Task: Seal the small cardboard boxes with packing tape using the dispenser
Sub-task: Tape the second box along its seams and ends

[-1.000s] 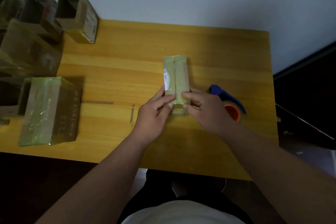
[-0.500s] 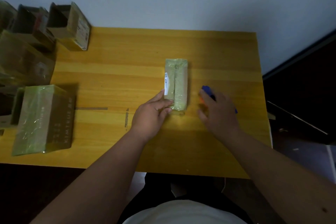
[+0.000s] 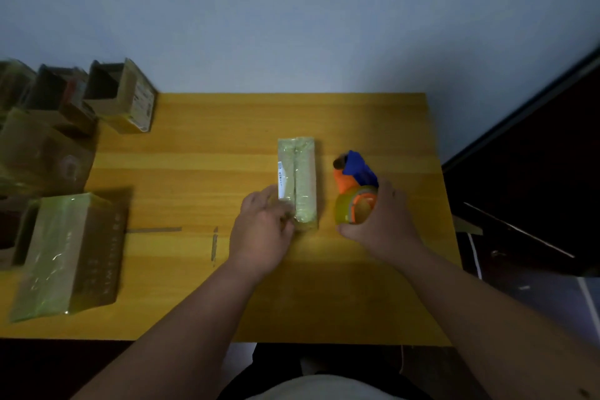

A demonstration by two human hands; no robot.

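A small, narrow cardboard box [image 3: 300,172] lies lengthwise at the middle of the wooden table [image 3: 207,159], its top covered in shiny tape with a white label on the left side. My left hand [image 3: 263,230] rests against the box's near left corner, fingers touching its top. My right hand [image 3: 386,221] grips the blue and orange tape dispenser [image 3: 355,183] with its yellowish tape roll, just right of the box and lifted off the table.
A larger taped box [image 3: 68,256] lies at the near left. Several open and taped cardboard boxes [image 3: 120,97] crowd the far left corner. Two short tape strips [image 3: 156,230] stick to the table left of my left hand. A dark cabinet stands to the right.
My right hand left the box, reached right, took hold of the tape dispenser and raised it. My left hand stayed at the box's near end.
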